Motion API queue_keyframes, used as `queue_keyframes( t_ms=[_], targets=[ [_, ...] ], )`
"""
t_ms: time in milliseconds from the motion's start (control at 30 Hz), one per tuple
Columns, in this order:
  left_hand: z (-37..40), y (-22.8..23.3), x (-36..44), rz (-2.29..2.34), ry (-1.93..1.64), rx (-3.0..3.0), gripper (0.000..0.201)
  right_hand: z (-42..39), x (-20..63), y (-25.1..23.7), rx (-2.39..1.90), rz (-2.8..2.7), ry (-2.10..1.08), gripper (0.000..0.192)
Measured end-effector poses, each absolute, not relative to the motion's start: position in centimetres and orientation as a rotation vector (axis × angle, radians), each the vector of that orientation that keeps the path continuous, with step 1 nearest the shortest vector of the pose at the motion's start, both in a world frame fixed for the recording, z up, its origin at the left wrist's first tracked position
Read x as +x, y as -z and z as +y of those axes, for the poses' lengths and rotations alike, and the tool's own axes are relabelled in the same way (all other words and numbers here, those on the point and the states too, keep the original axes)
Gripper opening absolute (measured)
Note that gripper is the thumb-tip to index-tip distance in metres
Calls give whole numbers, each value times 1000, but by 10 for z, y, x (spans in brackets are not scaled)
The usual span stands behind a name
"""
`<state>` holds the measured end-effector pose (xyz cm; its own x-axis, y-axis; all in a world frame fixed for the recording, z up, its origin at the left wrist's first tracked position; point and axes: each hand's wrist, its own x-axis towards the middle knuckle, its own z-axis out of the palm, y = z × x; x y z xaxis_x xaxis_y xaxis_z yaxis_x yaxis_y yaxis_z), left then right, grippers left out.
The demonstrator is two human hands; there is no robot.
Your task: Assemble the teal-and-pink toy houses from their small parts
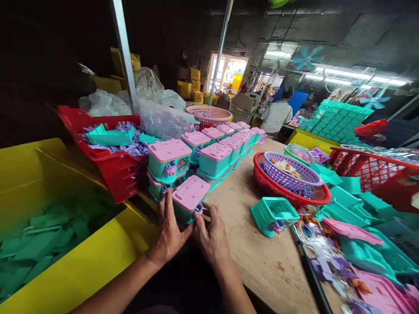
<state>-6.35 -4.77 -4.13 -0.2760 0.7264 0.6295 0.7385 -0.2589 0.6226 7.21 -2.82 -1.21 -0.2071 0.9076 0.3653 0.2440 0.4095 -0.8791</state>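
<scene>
Left hand [172, 239] and right hand [212, 233], fingers bent, hold a box [180, 213] (pink lid [192, 191] up); bumping could tip the stack [161, 168].

You have free passage rightward across the bare worktop [237, 213] as far as the open teal box [273, 214]; stacked pink-lidded boxes [214, 152] obstruct forward reach, the red crate [121, 179] forward-left.

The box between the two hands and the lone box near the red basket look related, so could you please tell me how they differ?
The held box has a pink lid; the lone box is open on top. The left hand and right hand grip the held box; the lone box stands untouched on the table. Both are teal with purple clasps.
</scene>
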Motion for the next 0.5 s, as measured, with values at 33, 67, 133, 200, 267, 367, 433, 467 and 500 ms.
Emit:
queue_keyframes(
  t_ms=[33,67,133,200,267,367,433,467,500],
  targets=[
    [-48,43,-65,-1907,1622,-1867,106,-29,70,13,-1021,-1702,-854,32],
    [-48,45,-66,-1910,1627,-1850,104,-30,69,14,-1023,-1706,-849,32],
    [-47,48,-70,-1916,1626,-1850,102,-33,65,15,-1022,-1716,-834,32],
    [-46,49,-73,-1906,1610,-1856,102,-35,61,17,-1021,-1725,-812,31],
    [-46,49,-75,-1894,1588,-1847,103,-37,57,19,-1028,-1725,-785,32],
    [-47,48,-75,-1897,1552,-1842,103,-38,54,22,-1038,-1728,-751,35],
    [-47,48,-75,-1894,1530,-1855,103,-37,53,24,-1037,-1738,-734,37],
    [-46,49,-75,-1892,1521,-1857,104,-36,52,24,-1038,-1745,-726,37],
    [-45,49,-75,-1892,1513,-1858,105,-36,51,25,-1040,-1751,-717,37]
  ],
)
